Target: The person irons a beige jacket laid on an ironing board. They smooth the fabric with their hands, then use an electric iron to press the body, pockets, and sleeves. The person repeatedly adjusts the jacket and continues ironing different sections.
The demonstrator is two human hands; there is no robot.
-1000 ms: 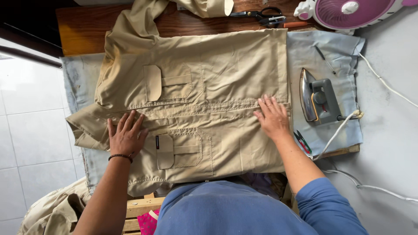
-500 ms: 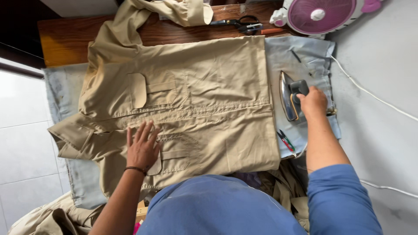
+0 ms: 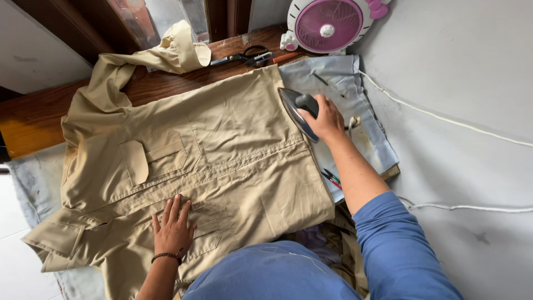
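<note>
The right hand (image 3: 325, 118) gripped the tilted grey iron (image 3: 297, 111) at the shirt's edge; the left hand (image 3: 172, 225) pressed flat on the creased khaki shirt (image 3: 222, 150), spread across the cloth-covered board (image 3: 366, 133)

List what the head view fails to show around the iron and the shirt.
- Iron handle: covered by the right hand.
- Iron soleplate: tilted, partly turned from view.
- Khaki shirt lower hem: hidden behind the person's blue top.
- Pink fan: top cut off by the frame edge.
- Left hand: lies flat on the shirt.
</note>
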